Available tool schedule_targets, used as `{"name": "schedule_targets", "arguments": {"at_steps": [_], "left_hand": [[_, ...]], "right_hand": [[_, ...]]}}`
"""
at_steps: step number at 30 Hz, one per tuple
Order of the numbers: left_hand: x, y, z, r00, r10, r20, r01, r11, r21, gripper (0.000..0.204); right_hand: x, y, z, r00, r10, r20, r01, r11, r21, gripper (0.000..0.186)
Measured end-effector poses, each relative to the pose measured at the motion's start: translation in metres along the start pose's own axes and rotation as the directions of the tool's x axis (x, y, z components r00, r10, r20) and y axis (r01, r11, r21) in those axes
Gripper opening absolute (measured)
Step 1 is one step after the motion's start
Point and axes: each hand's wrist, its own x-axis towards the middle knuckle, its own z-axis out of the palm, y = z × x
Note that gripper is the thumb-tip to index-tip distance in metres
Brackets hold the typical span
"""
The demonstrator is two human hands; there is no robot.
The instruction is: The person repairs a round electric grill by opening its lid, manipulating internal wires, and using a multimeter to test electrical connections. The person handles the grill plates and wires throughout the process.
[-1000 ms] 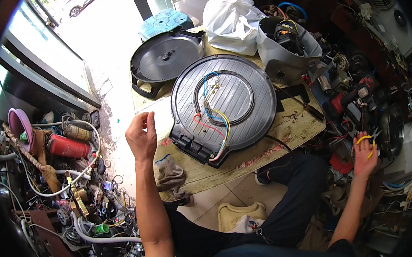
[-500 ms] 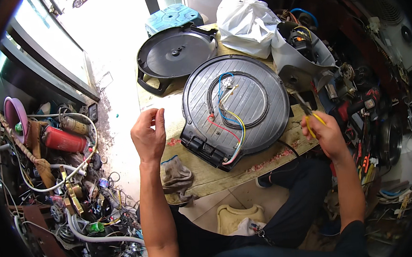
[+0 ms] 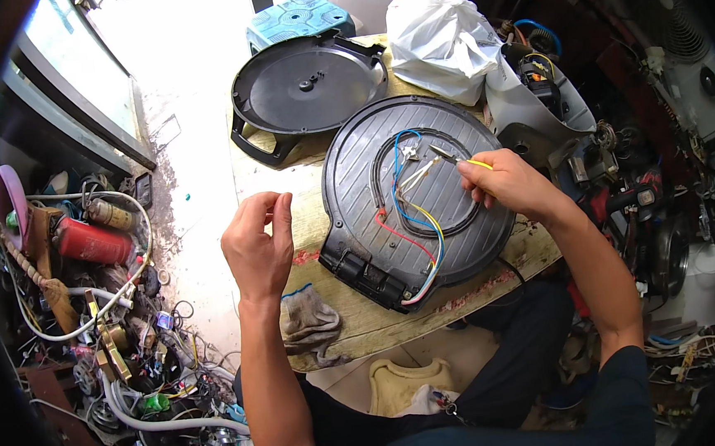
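Observation:
A round black appliance base point(image 3: 355, 182) lies on the wooden bench with its ribbed inner side up, a hinge at its near left edge. Red, blue, yellow and white wires point(image 3: 432, 226) run across it, from the hinge to a small metal part near the middle. My right hand point(image 3: 508, 183) is closed on yellow-handled pliers point(image 3: 479, 164), their pointed metal jaws above the base beside the white wire ends. My left hand point(image 3: 255, 242) hovers left of the base, thumb and fingers pressed together; what they hold, if anything, is hidden.
A round black cover point(image 3: 282, 96) lies behind the base, near a blue stool point(image 3: 298, 20). Beside them stand a white plastic bag point(image 3: 444, 43) and a grey housing point(image 3: 533, 119). A grey glove point(image 3: 310, 317) lies at the bench's near edge. Parts and cables clutter both sides.
My right hand has brought the pliers left and up, from beside the base to over its middle. The left hand stays nearly in place. The whole view has shifted slightly.

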Motion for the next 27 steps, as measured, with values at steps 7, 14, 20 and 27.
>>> {"name": "schedule_targets", "arguments": {"at_steps": [7,14,20,27], "left_hand": [[0.0,-0.001,-0.001,1.0,-0.002,0.015,0.002,1.0,0.003,0.011],[0.001,-0.003,0.001,1.0,0.002,0.014,-0.002,1.0,-0.009,0.01],[0.001,0.0,0.002,1.0,0.002,0.021,-0.002,1.0,-0.008,0.01],[0.0,-0.002,0.003,1.0,0.004,0.02,-0.004,1.0,-0.007,0.01]], "right_hand": [[0.015,-0.005,0.004,0.999,0.035,-0.007,-0.035,0.997,-0.07,0.047],[0.02,-0.002,0.005,0.999,0.031,0.009,-0.031,0.998,-0.053,0.046],[0.02,-0.003,0.003,0.999,0.039,0.022,-0.038,0.998,-0.051,0.046],[0.022,-0.002,0.001,0.997,0.071,0.032,-0.071,0.997,-0.012,0.045]]}}
